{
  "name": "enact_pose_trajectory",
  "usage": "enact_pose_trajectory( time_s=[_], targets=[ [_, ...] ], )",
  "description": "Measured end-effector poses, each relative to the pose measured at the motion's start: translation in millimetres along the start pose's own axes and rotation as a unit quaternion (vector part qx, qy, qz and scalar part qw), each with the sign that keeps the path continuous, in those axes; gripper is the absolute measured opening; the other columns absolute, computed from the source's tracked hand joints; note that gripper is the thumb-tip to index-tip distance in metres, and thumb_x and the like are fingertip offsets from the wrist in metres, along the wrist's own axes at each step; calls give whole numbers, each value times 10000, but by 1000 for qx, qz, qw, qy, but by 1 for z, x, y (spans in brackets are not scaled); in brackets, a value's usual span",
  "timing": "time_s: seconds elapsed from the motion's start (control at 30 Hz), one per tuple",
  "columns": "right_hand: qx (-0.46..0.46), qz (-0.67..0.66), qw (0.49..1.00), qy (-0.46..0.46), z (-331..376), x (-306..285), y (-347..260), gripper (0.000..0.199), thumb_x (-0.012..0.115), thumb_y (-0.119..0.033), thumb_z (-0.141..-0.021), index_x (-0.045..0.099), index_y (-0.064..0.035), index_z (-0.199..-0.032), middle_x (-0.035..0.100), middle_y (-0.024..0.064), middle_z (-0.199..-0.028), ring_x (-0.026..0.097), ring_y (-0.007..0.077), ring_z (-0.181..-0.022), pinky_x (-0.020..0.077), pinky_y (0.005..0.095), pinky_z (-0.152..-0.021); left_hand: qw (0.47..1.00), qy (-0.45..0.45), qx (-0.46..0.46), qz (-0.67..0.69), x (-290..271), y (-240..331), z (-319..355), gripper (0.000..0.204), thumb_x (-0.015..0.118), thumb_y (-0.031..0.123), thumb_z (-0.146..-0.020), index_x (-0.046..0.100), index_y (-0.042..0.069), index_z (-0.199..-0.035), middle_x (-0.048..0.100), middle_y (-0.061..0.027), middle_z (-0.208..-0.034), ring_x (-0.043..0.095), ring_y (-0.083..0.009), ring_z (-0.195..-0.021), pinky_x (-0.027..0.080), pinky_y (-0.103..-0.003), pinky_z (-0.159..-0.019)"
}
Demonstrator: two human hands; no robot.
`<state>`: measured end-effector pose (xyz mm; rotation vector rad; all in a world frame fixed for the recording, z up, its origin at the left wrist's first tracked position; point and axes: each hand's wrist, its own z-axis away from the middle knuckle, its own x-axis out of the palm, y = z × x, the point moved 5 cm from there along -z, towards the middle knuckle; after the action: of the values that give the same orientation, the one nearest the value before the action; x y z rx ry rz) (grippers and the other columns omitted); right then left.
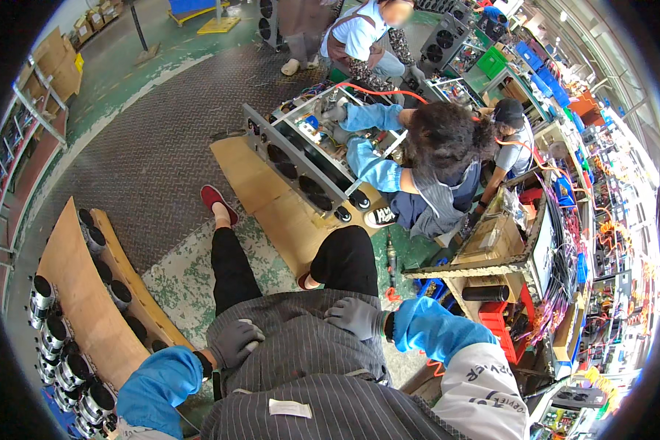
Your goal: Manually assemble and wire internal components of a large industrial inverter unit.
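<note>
Apron: a grey pinstriped apron [301,352] covers the person's lap at 6 o'clock; both hands lie on it.
Left hand: the left hand [235,342] in a grey glove rests on the apron with fingers curled loosely inward, holding nothing; a blue sleeve cover [158,381] runs back from it toward 7 o'clock.
Right hand: the right hand [354,317] in a grey glove lies flat on the apron, fingers spread, holding nothing; its blue sleeve cover [440,330] leads off toward 4 o'clock.
Legs: black trousers [235,271] stretch toward 12 o'clock, ending in a red shoe [216,199] on the floor.
Pallet: a wooden pallet [282,213] lies just past the knees.
Cabinet: a metal cabinet [301,161] with round fan holes stands tilted on the pallet.
Co-worker: a crouching person [436,161] at 1 o'clock reaches both blue-sleeved arms into the cabinet.
Board: a wooden board [88,293] at 9 o'clock has rows of metal cans [55,334] beside it.
Bench: a cluttered bench [506,249] at 3 o'clock carries wires.
</note>
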<state>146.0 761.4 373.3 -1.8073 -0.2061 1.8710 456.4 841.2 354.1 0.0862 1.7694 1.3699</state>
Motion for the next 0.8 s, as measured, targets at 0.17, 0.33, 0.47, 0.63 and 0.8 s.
enact_pose_trajectory(
  time_s=[0.17,0.33,0.47,0.63,0.8],
  targets=[
    [1,-11,1000,4,0,3,1,539,674,-222,-704,629,-49,-1213,621,120,-1247,612,327,-1105,509,444,-941,1000,1,3,1,-2,2,0,207,566,193,-930,648,81,-1084,648,-119,-1106,583,-337,-1095,389,-473,-1063],
    [3,6,1000,-4,-1,2,0,586,700,-211,-671,637,-69,-1236,609,110,-1238,601,312,-1093,499,422,-952,1000,-10,-1,0,0,0,1,207,559,185,-935,643,107,-1106,641,-110,-1142,566,-334,-1133,366,-484,-1089],
    [6,-5,1000,-7,-1,-1,-1,567,686,-200,-690,635,-62,-1237,610,115,-1238,600,316,-1099,499,425,-961,1000,-13,-3,-1,-1,1,1,206,560,179,-936,641,106,-1111,640,-109,-1143,565,-330,-1131,362,-480,-1092],
    [10,-10,1000,-12,-3,-7,-3,537,671,-187,-710,635,-58,-1230,613,118,-1231,600,320,-1108,499,429,-968,1000,-13,-3,2,1,-2,3,206,557,179,-938,639,106,-1112,637,-113,-1154,559,-338,-1138,362,-481,-1091],
    [6,-14,1000,-3,-3,-5,-2,527,679,-205,-706,642,-60,-1211,613,117,-1229,600,323,-1111,502,435,-964,1000,-15,-7,1,1,-1,3,208,556,187,-941,639,106,-1113,635,-116,-1160,557,-343,-1145,366,-483,-1087]
  ],
)
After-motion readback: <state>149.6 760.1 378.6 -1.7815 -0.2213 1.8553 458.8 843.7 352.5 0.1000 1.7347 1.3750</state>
